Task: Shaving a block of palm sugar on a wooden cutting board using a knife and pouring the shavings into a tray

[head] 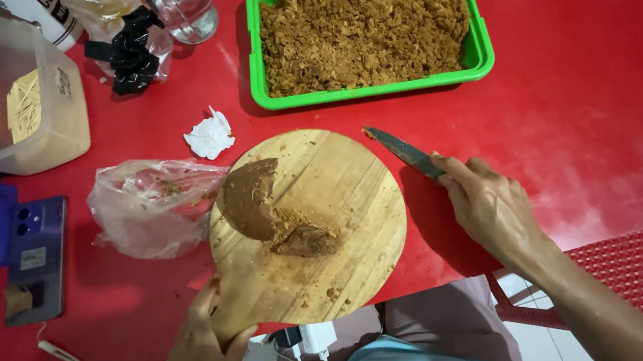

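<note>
wooden board (340,202), glossy red table (568,99)

A glossy red table (583,97); beside it a red chair seat (633,267), perhaps plastic, over white floor tiles (528,326).

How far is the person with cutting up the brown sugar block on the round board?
Done: the green rectangular plastic tray is already heaped with crumbly brown shavings. In hand: the right hand holds a metal-bladed knife beside the round wooden cutting board, whose handle the left hand grips. Left: a rounded dark brown block, partly cut with crumbs beside it, lies on the board.
</note>
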